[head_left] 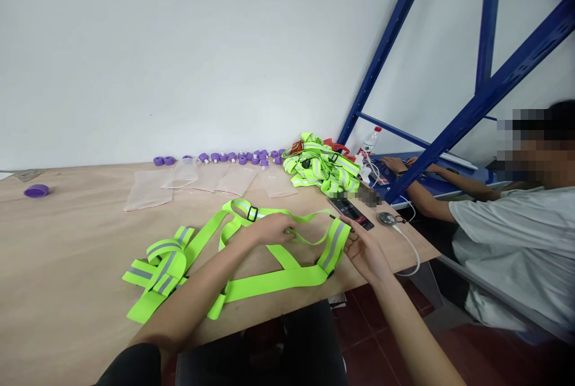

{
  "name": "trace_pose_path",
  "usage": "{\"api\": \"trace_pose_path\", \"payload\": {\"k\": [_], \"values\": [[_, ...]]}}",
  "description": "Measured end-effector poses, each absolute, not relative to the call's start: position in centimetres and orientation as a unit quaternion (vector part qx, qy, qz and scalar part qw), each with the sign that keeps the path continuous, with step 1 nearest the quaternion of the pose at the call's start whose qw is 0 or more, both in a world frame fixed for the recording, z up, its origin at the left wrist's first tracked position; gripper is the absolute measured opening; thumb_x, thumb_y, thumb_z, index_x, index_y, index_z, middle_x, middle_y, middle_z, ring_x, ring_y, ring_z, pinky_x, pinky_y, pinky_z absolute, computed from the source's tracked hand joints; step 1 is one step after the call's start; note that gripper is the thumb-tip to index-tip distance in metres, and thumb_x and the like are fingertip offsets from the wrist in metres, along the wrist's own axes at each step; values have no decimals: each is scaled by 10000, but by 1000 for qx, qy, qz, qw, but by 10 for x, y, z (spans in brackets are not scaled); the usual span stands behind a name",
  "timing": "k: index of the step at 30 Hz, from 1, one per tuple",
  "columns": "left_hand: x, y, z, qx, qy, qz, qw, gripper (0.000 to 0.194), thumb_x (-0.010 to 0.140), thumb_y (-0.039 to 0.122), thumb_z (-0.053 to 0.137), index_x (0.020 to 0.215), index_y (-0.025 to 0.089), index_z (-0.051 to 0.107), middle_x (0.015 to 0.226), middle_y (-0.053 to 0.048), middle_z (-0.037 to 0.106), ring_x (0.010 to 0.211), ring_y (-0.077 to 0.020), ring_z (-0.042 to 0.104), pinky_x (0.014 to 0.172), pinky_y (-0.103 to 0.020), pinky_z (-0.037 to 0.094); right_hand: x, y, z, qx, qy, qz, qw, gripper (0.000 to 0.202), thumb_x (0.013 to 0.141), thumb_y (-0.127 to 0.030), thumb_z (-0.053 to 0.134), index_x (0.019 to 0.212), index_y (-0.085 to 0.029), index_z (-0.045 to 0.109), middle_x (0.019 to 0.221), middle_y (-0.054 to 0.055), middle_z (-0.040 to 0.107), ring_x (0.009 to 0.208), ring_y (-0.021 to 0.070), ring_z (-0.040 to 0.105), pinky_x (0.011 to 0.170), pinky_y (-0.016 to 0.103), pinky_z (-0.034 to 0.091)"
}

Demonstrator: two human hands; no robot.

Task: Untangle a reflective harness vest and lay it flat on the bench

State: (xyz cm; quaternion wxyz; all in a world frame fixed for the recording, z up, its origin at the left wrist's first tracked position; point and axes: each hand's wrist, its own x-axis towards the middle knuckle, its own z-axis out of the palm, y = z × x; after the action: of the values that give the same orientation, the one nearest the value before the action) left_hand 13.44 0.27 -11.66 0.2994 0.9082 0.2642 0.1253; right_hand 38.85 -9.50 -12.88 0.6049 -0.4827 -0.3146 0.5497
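A neon-yellow reflective vest made of straps with grey stripes lies spread on the table in front of me. My left hand reaches over its middle, fingers curled together on a thin strap. Near the table's right edge, my right hand grips the vest's wide striped end, thumb on top, and raises that part a little. A black buckle sits on the upper strap, left of my left hand. The vest's left part is bunched in loops, partly behind my left forearm.
More reflective vests are heaped at the back. Beside them are clear plastic bags and several purple caps along the wall. A phone and a round cabled device lie right. Beyond blue shelf posts, a person sits.
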Motion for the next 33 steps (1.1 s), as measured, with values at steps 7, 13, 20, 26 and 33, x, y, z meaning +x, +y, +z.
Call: {"api": "trace_pose_path", "payload": {"k": [7, 13, 20, 26, 33], "values": [[113, 30, -121, 828, 386, 251, 320, 284, 975, 370, 427, 1117, 175, 577, 976, -62, 707, 807, -199, 679, 707, -304, 517, 411, -100, -156, -537, -426, 451, 572, 495, 696, -435, 845, 1138, -231, 756, 996, 64, 782, 898, 239, 721, 836, 390, 594], [119, 18, -105, 800, 413, 354, 255, 352, 896, 263, 548, 1244, 212, 540, 1419, -110, 522, 1013, -215, 664, 900, -371, 516, 403, -98, -148, -556, -450, 381, 586, 503, 725, -523, 814, 1141, -245, 764, 1038, 49, 780, 860, 216, 729, 864, 405, 610], [147, -45, -86, 926, 218, 135, 279, 247, 953, 324, 526, 1111, 207, 676, 1140, -85, 723, 1026, -264, 674, 895, -387, 523, 400, -96, -131, -566, -439, 365, 595, 461, 748, -572, 774, 1055, -228, 780, 952, 55, 760, 810, 229, 730, 800, 408, 617], [157, -87, -131, 966, 140, -3, 218, 703, 974, 459, 525, 1561, 140, 303, 1617, -192, 302, 1493, -371, 283, 1186, -539, 297, 429, -90, -115, -627, -523, 241, 524, 437, 741, -426, 754, 1118, -208, 714, 649, 9, 669, 633, 216, 630, 646, 362, 541], [139, -86, -154, 967, 147, -18, 209, 711, 1006, 568, 382, 1590, 184, 250, 1663, -148, 167, 1533, -366, 146, 1205, -635, 153, 459, -80, -112, -686, -620, 4, 382, 340, 814, -306, 588, 1140, -221, 629, 871, 79, 726, 788, 272, 687, 727, 382, 501]]}}
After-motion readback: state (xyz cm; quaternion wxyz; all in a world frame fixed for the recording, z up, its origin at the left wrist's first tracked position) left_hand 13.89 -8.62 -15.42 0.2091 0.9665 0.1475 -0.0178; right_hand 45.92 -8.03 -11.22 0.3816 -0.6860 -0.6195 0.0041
